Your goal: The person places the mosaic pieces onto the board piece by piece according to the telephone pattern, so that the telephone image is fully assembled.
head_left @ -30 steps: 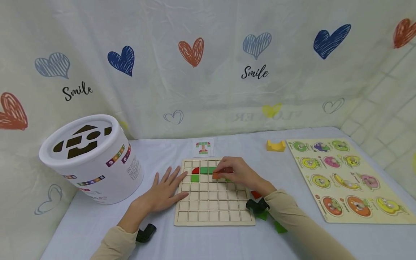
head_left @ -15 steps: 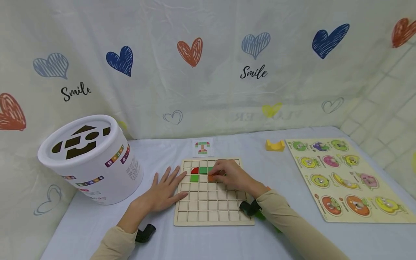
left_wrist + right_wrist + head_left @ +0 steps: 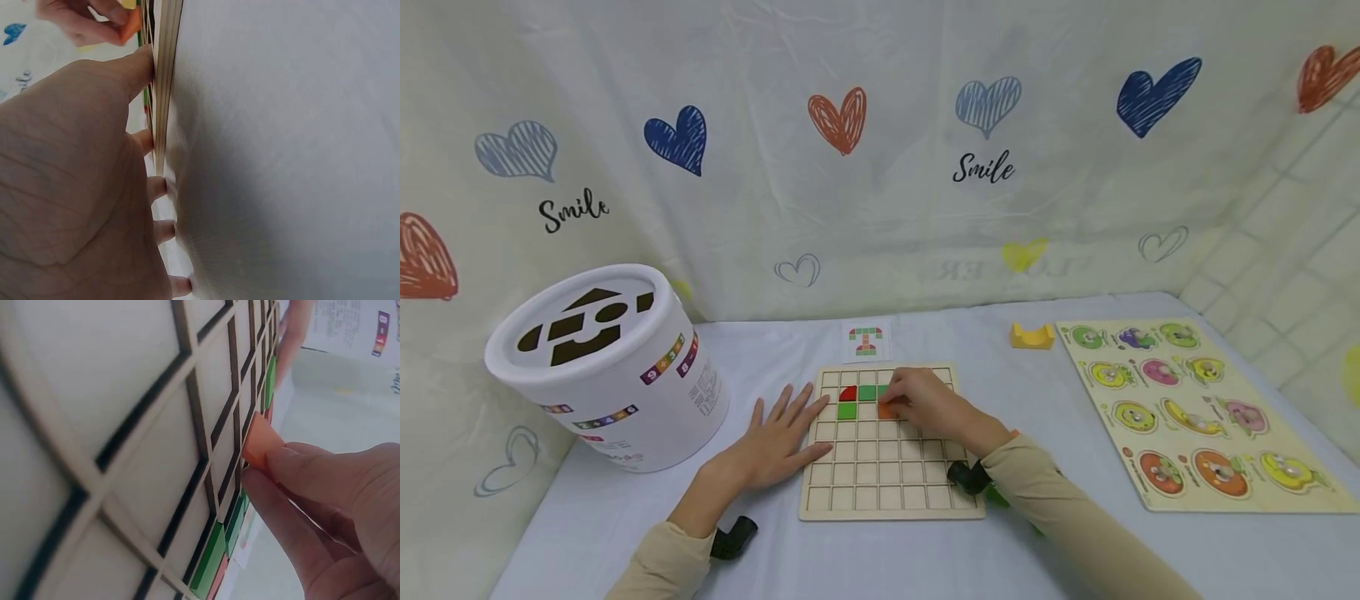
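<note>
An orange tile [image 3: 259, 440] is pinched between the thumb and index finger of my right hand [image 3: 934, 408]. In the right wrist view the tile stands tilted at a cell of the wooden grid board [image 3: 891, 515]; whether it lies inside the cell I cannot tell. On the board's upper rows sit a red quarter-round tile [image 3: 848, 393] and green tiles, one green tile [image 3: 847, 411] just below the red one. Fingers spread, my left hand [image 3: 778, 446] rests at the board's left edge, its thumb and index fingertip touching it. My right hand covers part of the upper rows in the head view.
Behind the board lies a small pattern card [image 3: 866, 341]. A white bucket [image 3: 625, 417] with a slotted lid stands at left. To the right are a yellow block [image 3: 1032, 337] and a fruit puzzle board [image 3: 1150, 433]. Loose green tiles [image 3: 996, 497] lie partly under the right forearm.
My right hand has shifted slightly left with the orange tile and come down to the board. The left hand has stayed in place. The right sleeve now covers more of the loose tiles.
</note>
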Demonstrator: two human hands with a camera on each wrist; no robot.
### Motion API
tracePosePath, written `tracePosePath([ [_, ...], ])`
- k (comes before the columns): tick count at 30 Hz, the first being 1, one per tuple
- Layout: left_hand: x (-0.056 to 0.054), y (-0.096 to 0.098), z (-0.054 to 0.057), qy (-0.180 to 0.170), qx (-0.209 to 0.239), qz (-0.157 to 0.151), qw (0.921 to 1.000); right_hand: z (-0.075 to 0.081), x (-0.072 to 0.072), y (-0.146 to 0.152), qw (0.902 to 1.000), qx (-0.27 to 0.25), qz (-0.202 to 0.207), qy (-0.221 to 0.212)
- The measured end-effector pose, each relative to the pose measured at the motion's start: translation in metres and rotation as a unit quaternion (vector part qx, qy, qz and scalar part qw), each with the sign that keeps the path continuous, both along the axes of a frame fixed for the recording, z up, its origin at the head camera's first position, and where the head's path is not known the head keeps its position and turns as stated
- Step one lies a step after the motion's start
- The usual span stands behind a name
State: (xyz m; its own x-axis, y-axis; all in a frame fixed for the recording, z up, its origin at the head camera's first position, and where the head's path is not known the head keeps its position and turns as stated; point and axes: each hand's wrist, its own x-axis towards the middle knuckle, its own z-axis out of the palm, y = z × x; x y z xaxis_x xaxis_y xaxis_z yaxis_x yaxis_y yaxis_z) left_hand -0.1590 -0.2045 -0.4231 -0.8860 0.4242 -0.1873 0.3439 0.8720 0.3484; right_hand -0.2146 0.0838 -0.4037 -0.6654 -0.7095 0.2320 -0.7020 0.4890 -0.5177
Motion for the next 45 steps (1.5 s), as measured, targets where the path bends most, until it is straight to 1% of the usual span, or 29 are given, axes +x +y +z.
tracePosePath([
  [2,0.0,0.0,0.0,0.001,0.0,0.0,1.0,0.002,0.001,-0.002,0.9997,0.016,0.005,0.02],
  [4,0.0,0.0,0.0,0.001,0.001,-0.001,1.0,0.003,0.002,-0.003,0.9992,0.026,0.007,0.03],
  [15,0.0,0.0,0.0,0.001,0.001,-0.001,1.0,0.008,0.005,-0.007,0.9987,0.045,-0.006,0.025],
  [19,0.0,0.0,0.0,0.0,0.001,-0.003,1.0,0.01,0.006,-0.009,0.9978,0.059,-0.006,0.031],
  [22,0.0,0.0,0.001,0.0,0.005,-0.002,1.0,0.011,0.006,-0.011,0.9965,0.071,-0.004,0.045],
  [26,0.0,0.0,0.001,0.001,0.008,-0.001,1.0,0.009,0.005,-0.008,0.9968,0.06,0.01,0.052],
  [30,0.0,0.0,0.001,0.0,0.008,-0.002,1.0,0.01,0.003,0.001,0.9983,0.043,0.034,0.017],
  [34,0.001,0.002,0.001,-0.001,0.005,-0.004,1.0,0.016,0.005,0.02,0.997,0.049,0.053,-0.029],
  [36,0.001,0.002,0.002,-0.001,0.004,-0.005,1.0,0.021,0.007,0.033,0.9958,0.051,0.054,-0.053],
  [40,0.001,0.002,0.004,0.0,0.004,-0.005,1.0,0.03,0.011,0.063,0.9933,0.061,0.049,-0.085],
  [45,0.002,0.003,0.003,-0.003,0.002,-0.002,1.0,0.039,0.018,0.093,0.9869,0.098,0.028,-0.125],
])
